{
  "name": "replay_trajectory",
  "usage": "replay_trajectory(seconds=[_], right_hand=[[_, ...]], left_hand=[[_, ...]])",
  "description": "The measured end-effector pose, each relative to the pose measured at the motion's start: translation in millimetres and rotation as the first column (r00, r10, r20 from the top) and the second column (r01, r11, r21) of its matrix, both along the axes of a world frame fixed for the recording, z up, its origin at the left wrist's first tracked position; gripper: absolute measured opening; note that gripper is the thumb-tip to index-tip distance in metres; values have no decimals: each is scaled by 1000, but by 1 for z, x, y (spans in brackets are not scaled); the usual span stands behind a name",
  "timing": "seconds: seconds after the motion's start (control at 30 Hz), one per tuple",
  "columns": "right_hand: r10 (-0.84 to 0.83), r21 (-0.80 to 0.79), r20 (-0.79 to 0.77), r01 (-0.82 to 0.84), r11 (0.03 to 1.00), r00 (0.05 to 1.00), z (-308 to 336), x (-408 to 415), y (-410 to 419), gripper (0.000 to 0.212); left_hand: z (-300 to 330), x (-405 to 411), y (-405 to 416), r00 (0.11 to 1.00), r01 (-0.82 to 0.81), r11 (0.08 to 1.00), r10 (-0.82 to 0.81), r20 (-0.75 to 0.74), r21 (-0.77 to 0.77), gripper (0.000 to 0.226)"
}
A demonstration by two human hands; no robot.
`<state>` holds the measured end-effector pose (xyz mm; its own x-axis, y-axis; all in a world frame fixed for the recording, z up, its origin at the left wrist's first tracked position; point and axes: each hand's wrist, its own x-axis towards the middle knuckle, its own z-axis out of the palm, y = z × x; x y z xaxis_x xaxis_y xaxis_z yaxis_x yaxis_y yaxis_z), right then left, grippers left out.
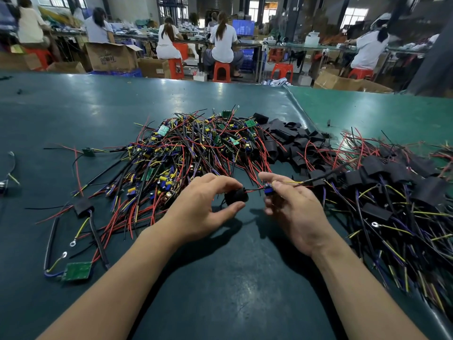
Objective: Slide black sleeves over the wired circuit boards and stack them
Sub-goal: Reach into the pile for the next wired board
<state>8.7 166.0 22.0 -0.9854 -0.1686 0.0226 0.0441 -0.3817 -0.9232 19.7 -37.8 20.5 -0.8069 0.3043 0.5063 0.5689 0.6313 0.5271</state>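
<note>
A black sleeve (235, 196) sits pinched in the left hand (206, 207); the right hand (291, 204) pinches a wired board (268, 190) just beside it.

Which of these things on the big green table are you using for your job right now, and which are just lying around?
In use:
left hand holding a black sleeve
right hand pinching a wired board
pile of bare boards
loose sleeves
finished stack

Lying about:
green board near the left edge
cardboard boxes
red stools

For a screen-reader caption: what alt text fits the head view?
Left hand holds a black sleeve while the right hand pinches a wired circuit board beside it, above a green table heaped with unsleeved boards and sleeved ones.
</note>
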Motion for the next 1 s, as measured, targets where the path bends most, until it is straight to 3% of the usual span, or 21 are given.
replay_trajectory(seconds=[0.13,0.3,0.5,0.6,0.77,1.0], right_hand=[[15,-37,-44,-17,999,999,1,2,1,25],[-48,68,-107,56,996,993,1,1,2,27],[-30,-37,-101,27,999,994,2,2,2,24],[5,-104,-41,-9,995,999,4,3,3,18],[-7,-40,37,9,999,999,6,5,5,26],[38,78,-93,-31,996,995,4,7,3,13]], left_hand=[[2,1,1,998,14,1000,-14,-59,-6,34],[4,3,3,978,59,997,-69,-196,-52,37],[6,1,11,927,52,990,-96,-362,-128,37],[7,1,12,923,51,991,-93,-374,-122,38],[7,1,16,918,90,991,-120,-377,-96,38],[4,2,22,918,135,988,-151,-367,-69,37]])
